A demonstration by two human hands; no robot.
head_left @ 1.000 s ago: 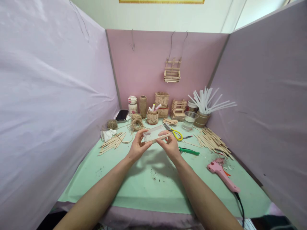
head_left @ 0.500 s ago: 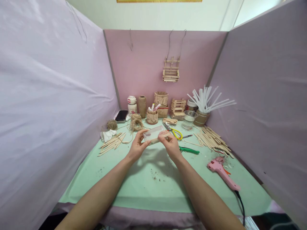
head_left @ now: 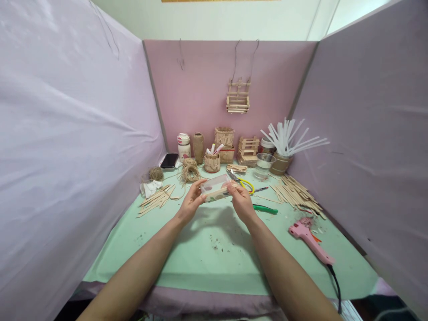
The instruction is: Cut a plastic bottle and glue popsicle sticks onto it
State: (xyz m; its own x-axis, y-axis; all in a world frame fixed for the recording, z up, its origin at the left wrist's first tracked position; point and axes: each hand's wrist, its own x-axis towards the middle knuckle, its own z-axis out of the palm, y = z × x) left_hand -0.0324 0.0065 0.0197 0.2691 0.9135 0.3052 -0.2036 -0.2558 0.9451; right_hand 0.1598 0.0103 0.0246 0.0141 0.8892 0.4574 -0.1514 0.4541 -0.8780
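Observation:
A small clear plastic box (head_left: 216, 181) is held up above the table, its open top facing me. My left hand (head_left: 190, 204) grips the box's left end, thumb in front and fingers behind. My right hand (head_left: 242, 203) is closed at the right end, pinching a pale wooden craft stick (head_left: 216, 193) that lies along the box's front wall. Below the stick, a green printed pattern shows on that wall. Just behind my right hand lie yellow-handled scissors (head_left: 247, 186), and a green-handled tool (head_left: 265, 209) is beside it, partly hidden.
A pink glue gun (head_left: 310, 240) with a black cord lies at right. Loose craft sticks (head_left: 296, 194) are piled behind it, more sticks (head_left: 156, 199) at left. Twine (head_left: 190, 170), a marker holder (head_left: 212, 162) and a cup of water (head_left: 264, 166) stand farther back. Fabric walls enclose three sides.
The box has tilted slightly, so more of its patterned front wall shows. My right hand has shifted a little to the right, its thumb raised near the stick's right end.

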